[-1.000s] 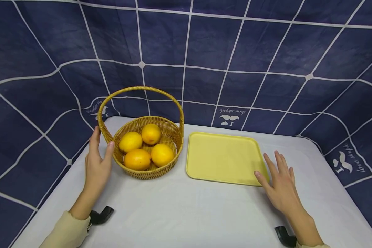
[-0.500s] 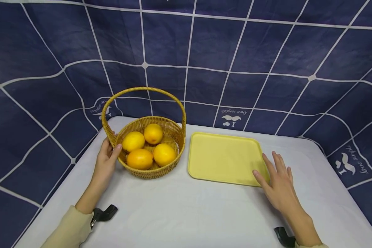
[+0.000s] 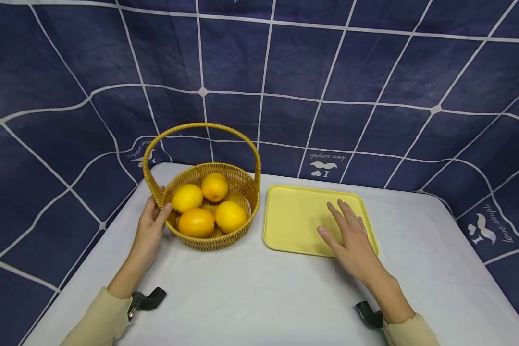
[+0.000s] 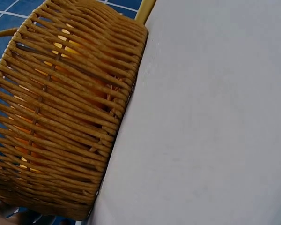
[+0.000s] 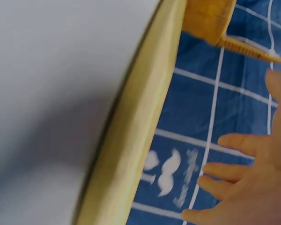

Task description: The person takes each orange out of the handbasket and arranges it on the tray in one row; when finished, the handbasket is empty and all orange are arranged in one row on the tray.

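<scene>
- Wicker basket point(image 3: 214, 243), left of centre in the head view, handle point(image 3: 203, 125) upright, holding four yellow-orange fruits point(image 3: 196, 223).
- Left hand point(image 3: 150, 227) grips its left side, thumb at the rim.
- Right hand point(image 3: 352, 242), right of centre, fingers spread, above the yellow tray point(image 3: 291, 221).
- White cloth point(image 3: 242, 298) below; navy gridded cloth point(image 3: 298, 57) across the top.

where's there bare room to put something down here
Widest: the white cloth before the basket and yellow tray, between the sleeves; another patch lies right of the tray. The tray's left part is bare; the right grip hovers over its right. Crowded: the basket, four fruits inside, left grip on its left edge.
</scene>
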Demonstrator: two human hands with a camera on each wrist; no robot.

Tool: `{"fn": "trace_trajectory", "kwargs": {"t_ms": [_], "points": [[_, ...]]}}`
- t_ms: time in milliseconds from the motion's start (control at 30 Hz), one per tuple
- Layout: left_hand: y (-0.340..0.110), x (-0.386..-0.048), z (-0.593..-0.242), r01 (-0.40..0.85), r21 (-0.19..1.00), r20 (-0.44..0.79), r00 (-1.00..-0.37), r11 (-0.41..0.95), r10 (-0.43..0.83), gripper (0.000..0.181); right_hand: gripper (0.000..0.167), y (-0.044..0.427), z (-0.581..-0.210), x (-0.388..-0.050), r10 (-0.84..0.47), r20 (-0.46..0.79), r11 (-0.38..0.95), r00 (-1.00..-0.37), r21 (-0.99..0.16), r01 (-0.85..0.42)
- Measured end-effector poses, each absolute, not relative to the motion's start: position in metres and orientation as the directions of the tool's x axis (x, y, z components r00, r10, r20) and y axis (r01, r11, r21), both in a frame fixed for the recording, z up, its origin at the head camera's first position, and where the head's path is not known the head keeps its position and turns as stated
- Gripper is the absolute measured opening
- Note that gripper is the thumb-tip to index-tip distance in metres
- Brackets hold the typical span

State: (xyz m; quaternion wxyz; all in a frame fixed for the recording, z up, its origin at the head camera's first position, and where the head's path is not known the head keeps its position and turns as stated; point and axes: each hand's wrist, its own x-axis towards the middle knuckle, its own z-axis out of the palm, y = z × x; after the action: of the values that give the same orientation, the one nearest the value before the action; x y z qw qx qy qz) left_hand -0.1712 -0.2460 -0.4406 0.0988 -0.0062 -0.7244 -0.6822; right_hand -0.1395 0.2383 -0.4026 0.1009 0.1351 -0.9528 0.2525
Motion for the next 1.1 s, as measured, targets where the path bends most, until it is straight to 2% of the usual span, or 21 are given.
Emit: {"fn": "trace_trajectory", "kwargs": {"t_ms": [67,300,400,700,967,1100], "points": [[-0.246,-0.171,-0.442,0.149,0.986,0.157,-0.980,0.069,-0.125,0.068,0.075,0.225,-0.398,-0.141,-0.226,0.244,0.831,-0.943,-0.456,-0.318],[-0.246,-0.170,-0.443,0.178,0.963,0.208,-0.968,0.201,-0.140,0.064,0.084,0.180,-0.384,-0.150,-0.297,0.256,0.796,-0.920,-0.466,-0.386],[-0.246,-0.169,-0.444,0.181,0.962,0.210,-0.968,0.204,-0.135,0.064,0.085,0.163,-0.380,-0.151,-0.316,0.246,0.784,-0.916,-0.476,-0.399],[-0.247,-0.168,-0.447,0.188,0.963,0.215,-0.968,0.192,-0.130,0.064,0.074,0.118,-0.372,-0.156,-0.383,0.235,0.704,-0.893,-0.552,-0.447],[-0.247,-0.168,-0.447,0.193,0.962,0.220,-0.966,0.193,-0.133,0.063,0.069,0.079,-0.365,-0.169,-0.497,0.266,0.657,-0.826,-0.507,-0.558],[-0.247,-0.169,-0.446,0.188,0.963,0.216,-0.966,0.193,-0.141,0.063,0.066,0.061,-0.361,-0.180,-0.543,0.237,0.643,-0.805,-0.499,-0.581]]}}
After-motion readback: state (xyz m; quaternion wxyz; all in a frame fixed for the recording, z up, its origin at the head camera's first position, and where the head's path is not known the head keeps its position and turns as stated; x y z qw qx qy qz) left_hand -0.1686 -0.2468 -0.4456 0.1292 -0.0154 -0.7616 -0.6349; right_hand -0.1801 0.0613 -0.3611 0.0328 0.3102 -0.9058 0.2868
